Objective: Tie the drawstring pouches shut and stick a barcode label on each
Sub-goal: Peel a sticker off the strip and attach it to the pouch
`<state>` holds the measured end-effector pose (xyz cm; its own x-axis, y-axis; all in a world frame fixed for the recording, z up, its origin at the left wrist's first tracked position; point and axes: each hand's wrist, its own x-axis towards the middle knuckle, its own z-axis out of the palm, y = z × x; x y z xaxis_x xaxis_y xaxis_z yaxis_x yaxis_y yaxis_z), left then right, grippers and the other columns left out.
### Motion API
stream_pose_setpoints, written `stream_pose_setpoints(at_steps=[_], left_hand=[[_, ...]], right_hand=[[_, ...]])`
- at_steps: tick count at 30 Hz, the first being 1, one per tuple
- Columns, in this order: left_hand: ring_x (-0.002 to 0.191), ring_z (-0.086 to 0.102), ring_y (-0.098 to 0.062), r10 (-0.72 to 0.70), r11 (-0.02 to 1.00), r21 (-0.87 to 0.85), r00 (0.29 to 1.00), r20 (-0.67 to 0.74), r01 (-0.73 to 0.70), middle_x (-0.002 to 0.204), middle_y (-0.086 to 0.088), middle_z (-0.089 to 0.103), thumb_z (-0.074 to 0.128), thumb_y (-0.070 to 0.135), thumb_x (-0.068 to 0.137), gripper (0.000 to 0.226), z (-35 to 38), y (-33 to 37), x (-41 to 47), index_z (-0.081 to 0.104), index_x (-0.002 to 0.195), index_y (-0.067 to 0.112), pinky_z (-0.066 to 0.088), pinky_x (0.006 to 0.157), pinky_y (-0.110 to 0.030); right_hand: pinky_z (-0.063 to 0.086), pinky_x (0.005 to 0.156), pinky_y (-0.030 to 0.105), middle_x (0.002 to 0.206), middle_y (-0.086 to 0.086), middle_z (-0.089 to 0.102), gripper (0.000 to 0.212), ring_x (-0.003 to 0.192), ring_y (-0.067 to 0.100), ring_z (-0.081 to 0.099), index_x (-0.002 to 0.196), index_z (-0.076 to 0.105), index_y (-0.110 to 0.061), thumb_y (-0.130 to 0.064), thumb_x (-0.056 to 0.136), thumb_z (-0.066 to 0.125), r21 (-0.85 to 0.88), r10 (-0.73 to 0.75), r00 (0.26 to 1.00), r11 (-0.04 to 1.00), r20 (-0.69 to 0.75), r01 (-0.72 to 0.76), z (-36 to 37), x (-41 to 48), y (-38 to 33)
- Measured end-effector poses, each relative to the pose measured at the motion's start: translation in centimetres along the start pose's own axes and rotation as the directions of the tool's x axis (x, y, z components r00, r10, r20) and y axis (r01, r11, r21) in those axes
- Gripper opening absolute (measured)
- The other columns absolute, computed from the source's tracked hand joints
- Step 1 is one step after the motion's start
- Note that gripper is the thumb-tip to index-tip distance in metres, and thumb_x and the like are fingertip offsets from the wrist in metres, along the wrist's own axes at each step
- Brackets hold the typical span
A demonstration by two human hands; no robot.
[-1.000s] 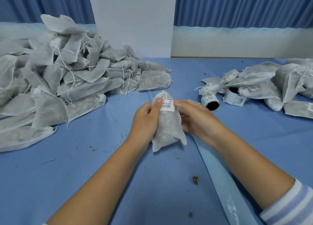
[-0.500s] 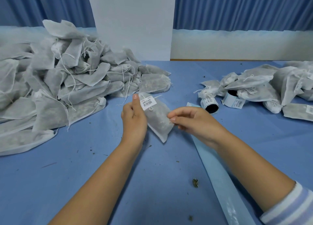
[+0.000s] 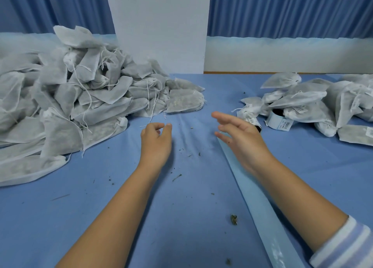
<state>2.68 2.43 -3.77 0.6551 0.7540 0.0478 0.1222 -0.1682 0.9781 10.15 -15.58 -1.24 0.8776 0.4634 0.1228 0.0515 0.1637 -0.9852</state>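
Nestling against labelled pouches (image 3: 302,96), label rolls (image 3: 279,123) sit beside the right hand (image 3: 242,138).

The table (image 3: 96,217) is wearing a blue cover, and crumbs of dried plant (image 3: 233,219) are lying scattered across it. A white panel (image 3: 159,29) is standing upright at its far edge, and blue curtains (image 3: 286,9) are hanging behind.

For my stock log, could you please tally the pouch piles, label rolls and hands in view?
Piles: 2 (left pile, right pile)
Rolls: 2 (half-hidden roll, exposed roll)
Hands: 2 (left hand, right hand)
Total: 6
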Motion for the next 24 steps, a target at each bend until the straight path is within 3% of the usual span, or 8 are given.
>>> stream_pose_setpoints(at_steps=[2,8,10,12,14,16,21,24], left_hand=[[0.118,0.053,-0.018,-0.004,0.999,0.035,1.000,-0.002,0.004,0.131,-0.002,0.052,0.053,0.032,0.097,0.024,-0.4,-0.6,0.8,0.057,0.114,0.016,0.045,0.101,-0.039],[0.111,0.056,-0.018,-0.018,0.998,0.060,1.000,0.001,0.018,0.124,0.000,0.056,0.054,0.022,0.093,0.018,-0.6,-1.2,2.1,0.057,0.111,0.018,0.045,0.091,-0.031],[0.106,0.056,-0.016,-0.003,0.998,0.070,1.000,-0.012,0.004,0.119,0.001,0.058,0.054,0.020,0.093,0.015,-0.9,-1.3,2.5,0.058,0.107,0.018,0.042,0.085,-0.027],[0.093,0.055,-0.012,-0.002,0.997,0.076,0.999,-0.033,0.004,0.107,0.003,0.060,0.053,0.018,0.093,0.013,-1.2,-1.5,2.9,0.060,0.103,0.016,0.040,0.073,-0.022],[0.074,0.051,-0.006,-0.019,0.998,0.055,0.998,-0.052,0.022,0.089,0.007,0.058,0.052,0.016,0.092,0.007,-1.6,-1.6,3.4,0.058,0.093,0.015,0.036,0.060,-0.016],[0.060,0.042,-0.005,-0.034,0.998,0.048,0.997,-0.067,0.037,0.072,0.010,0.049,0.050,0.014,0.091,0.013,-2.0,-1.7,3.9,0.050,0.078,0.015,0.030,0.049,-0.012],[0.056,0.026,-0.015,-0.036,0.999,0.035,0.998,-0.044,0.038,0.060,0.005,0.032,0.043,0.007,0.087,0.031,-2.7,-1.8,4.7,0.034,0.061,0.020,0.026,0.051,-0.022],[0.053,0.024,-0.014,-0.043,0.999,0.015,0.998,-0.036,0.043,0.055,0.007,0.028,0.044,0.006,0.088,0.037,-2.7,-1.8,4.8,0.030,0.057,0.021,0.026,0.052,-0.026]], right_hand=[[0.050,0.102,0.034,0.119,-0.012,0.069,0.032,0.108,-0.003,0.062,0.099,0.075,-0.024,-0.001,0.093,0.053,-0.089,0.010,0.999,0.996,0.048,-0.006,0.4,0.1,0.3],[0.047,0.102,0.050,0.118,0.008,0.069,0.024,0.115,0.025,0.061,0.092,0.074,-0.030,-0.013,0.091,0.057,-0.441,0.168,0.977,0.893,0.129,-0.095,2.8,2.6,0.9],[0.050,0.100,0.038,0.113,0.008,0.070,0.019,0.104,0.020,0.066,0.096,0.075,-0.021,-0.013,0.090,0.058,-0.538,0.226,0.958,0.837,0.179,-0.097,4.1,4.1,1.3],[0.047,0.083,0.021,0.113,0.020,0.067,0.027,0.078,0.010,0.057,0.108,0.069,0.004,-0.012,0.090,0.057,-0.652,0.259,0.937,0.757,0.233,-0.047,5.7,5.9,1.6],[0.039,0.069,0.019,0.117,0.026,0.063,0.034,0.068,0.009,0.046,0.117,0.061,0.009,-0.011,0.089,0.055,-0.741,0.274,0.926,0.671,0.261,0.011,7.4,7.6,1.7],[0.035,0.070,0.021,0.123,0.028,0.060,0.036,0.068,0.012,0.042,0.119,0.057,0.012,-0.008,0.089,0.055,-0.772,0.269,0.918,0.632,0.291,0.059,9.2,9.3,1.9],[0.046,0.073,0.026,0.110,0.011,0.072,0.024,0.078,0.014,0.058,0.103,0.071,0.004,-0.012,0.088,0.062,-0.810,0.176,0.937,0.565,0.303,0.155,13.4,12.2,3.2],[0.044,0.066,0.031,0.078,0.015,0.063,0.027,0.077,0.022,0.055,0.070,0.063,-0.003,-0.025,0.086,0.065,-0.866,0.136,0.970,0.488,0.200,0.110,15.2,13.4,4.2]])
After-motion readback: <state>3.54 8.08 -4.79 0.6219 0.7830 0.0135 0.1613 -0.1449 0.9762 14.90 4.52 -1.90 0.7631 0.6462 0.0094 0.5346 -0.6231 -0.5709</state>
